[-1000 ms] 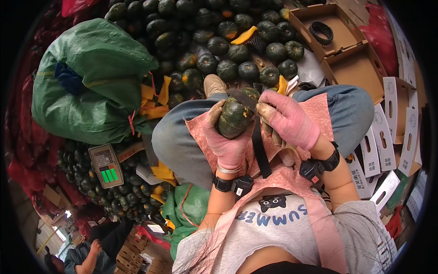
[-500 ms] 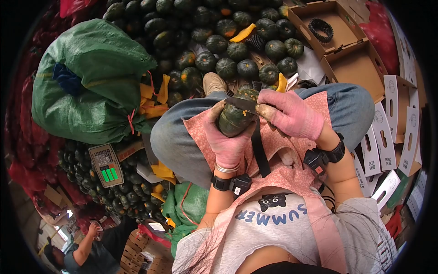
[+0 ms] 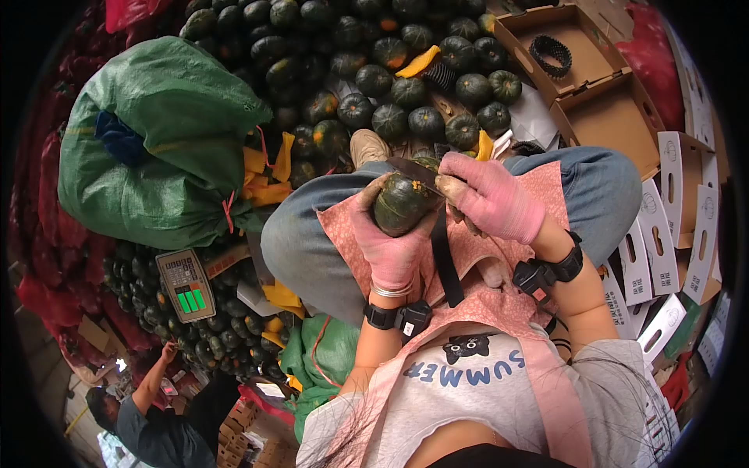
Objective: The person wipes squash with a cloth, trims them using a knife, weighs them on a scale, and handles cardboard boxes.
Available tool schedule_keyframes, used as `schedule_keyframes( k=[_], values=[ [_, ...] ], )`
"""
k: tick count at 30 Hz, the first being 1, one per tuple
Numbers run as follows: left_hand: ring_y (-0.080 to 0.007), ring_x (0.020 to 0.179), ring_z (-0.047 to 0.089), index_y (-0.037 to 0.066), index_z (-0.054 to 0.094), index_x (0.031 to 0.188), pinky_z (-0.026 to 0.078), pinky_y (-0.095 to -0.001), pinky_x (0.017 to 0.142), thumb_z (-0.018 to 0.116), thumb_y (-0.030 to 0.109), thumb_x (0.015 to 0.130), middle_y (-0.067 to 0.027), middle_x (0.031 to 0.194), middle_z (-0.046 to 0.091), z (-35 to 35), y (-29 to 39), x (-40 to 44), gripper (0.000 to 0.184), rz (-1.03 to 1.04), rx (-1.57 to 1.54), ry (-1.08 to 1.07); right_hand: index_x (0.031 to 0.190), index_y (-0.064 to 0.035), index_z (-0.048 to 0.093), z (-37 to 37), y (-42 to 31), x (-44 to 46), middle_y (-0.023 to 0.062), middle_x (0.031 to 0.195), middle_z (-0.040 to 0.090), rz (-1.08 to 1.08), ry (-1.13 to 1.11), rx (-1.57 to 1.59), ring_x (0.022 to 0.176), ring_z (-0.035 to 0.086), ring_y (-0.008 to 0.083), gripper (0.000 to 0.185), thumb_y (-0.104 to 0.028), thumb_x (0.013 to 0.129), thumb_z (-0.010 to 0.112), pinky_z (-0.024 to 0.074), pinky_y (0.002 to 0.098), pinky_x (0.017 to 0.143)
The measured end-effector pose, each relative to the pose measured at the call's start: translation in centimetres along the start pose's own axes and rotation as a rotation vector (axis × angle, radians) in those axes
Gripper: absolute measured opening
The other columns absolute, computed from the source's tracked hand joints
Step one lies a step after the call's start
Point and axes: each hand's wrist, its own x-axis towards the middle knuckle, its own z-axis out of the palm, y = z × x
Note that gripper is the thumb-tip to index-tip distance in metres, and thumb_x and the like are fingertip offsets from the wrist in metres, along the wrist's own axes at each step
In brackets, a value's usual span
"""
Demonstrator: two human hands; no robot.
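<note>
My left hand (image 3: pixel 388 246), in a pink glove, is wrapped round a dark green pumpkin (image 3: pixel 402 209) and holds it above my lap. A small orange patch shows on the pumpkin's skin. In my right hand (image 3: pixel 495 196), also gloved in pink with soiled fingertips, is a knife (image 3: pixel 416 173) whose dark flat blade lies across the upper part of the pumpkin. My fingers hide its handle. Beneath both hands is a pink patterned apron (image 3: pixel 488 249), with a black strap (image 3: pixel 445 265) hanging below the pumpkin.
Many pumpkins (image 3: pixel 355 111) lie on the floor ahead. A stuffed green sack (image 3: pixel 164 179) stands left, above a scale (image 3: pixel 186 286) with a lit display. Cardboard boxes (image 3: pixel 605 113) and white-sided cartons (image 3: pixel 667 203) are right. A co-worker (image 3: pixel 168 421) is at lower left.
The knife blade has shifted slightly up across the pumpkin, and the pumpkin has tilted a little. At lower left the co-worker has moved right, with an arm raised higher.
</note>
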Motion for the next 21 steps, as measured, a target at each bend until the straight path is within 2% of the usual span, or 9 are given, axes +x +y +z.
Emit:
schedule_keyframes(
  k=[3,6,9,12,15,21],
  values=[
    [-0.0187,0.101,0.054,0.003,0.046,0.115,0.045,-0.0317,0.091,0.085,0.002,0.055,-0.0089,0.112,0.053,0.1,0.2,0.1,0.071,-0.002,-0.078,-0.027,0.089,-0.0049,0.052,-1.2,-1.2,0.2,0.0092,0.06,0.057,0.265,-0.159,0.142,0.046,0.056,0.0183,0.013,-0.017,0.091,0.048,0.0436,0.0298,0.041],
    [-0.0187,0.102,0.054,0.003,0.045,0.115,0.045,-0.0319,0.092,0.085,0.002,0.055,-0.0088,0.112,0.053,0.0,0.0,0.4,0.072,0.054,-0.03,-0.055,0.087,-0.0058,0.053,-1.4,-1.3,0.3,0.0036,0.056,0.054,0.346,-0.193,0.221,0.042,0.05,0.0094,0.015,-0.018,0.092,0.046,0.04,0.0241,0.036],
    [-0.0187,0.102,0.054,0.004,0.044,0.115,0.045,-0.0321,0.092,0.085,0.001,0.055,-0.0087,0.112,0.053,0.1,0.0,0.3,0.073,0.05,-0.055,-0.052,0.086,-0.0049,0.052,-1.3,-1.0,0.3,0.0058,0.056,0.054,0.275,-0.172,0.164,0.044,0.054,0.0133,0.014,-0.017,0.091,0.047,0.0424,0.0277,0.04],
    [-0.0186,0.102,0.054,0.004,0.044,0.115,0.045,-0.0319,0.091,0.085,0.001,0.055,-0.0086,0.113,0.053,-0.2,0.2,0.3,0.073,0.054,0.025,-0.056,0.085,-0.0041,0.052,-0.8,0.0,0.3,0.0086,0.056,0.053,0.087,-0.107,0.073,0.048,0.057,0.0182,0.014,-0.017,0.09,0.05,0.044,0.0316,0.045],
    [-0.0184,0.102,0.054,0.004,0.044,0.115,0.045,-0.0317,0.091,0.085,0.0,0.054,-0.0085,0.113,0.053,-0.1,0.8,0.3,0.073,0.019,-0.008,-0.052,0.086,-0.0035,0.052,-0.8,0.1,0.4,0.011,0.058,0.053,0.015,-0.093,0.014,0.052,0.059,0.0222,0.013,-0.016,0.089,0.052,0.0448,0.0349,0.05],
    [-0.0171,0.101,0.053,0.004,0.044,0.116,0.046,-0.0304,0.089,0.084,0.002,0.054,-0.0074,0.111,0.052,-0.8,0.5,0.3,0.074,-0.046,0.043,-0.086,0.088,-0.004,0.054,-1.8,0.1,1.0,0.0145,0.063,0.055,-0.02,-0.196,-0.025,0.062,0.062,0.0283,0.012,-0.016,0.088,0.052,0.0455,0.0356,0.054]
  ],
)
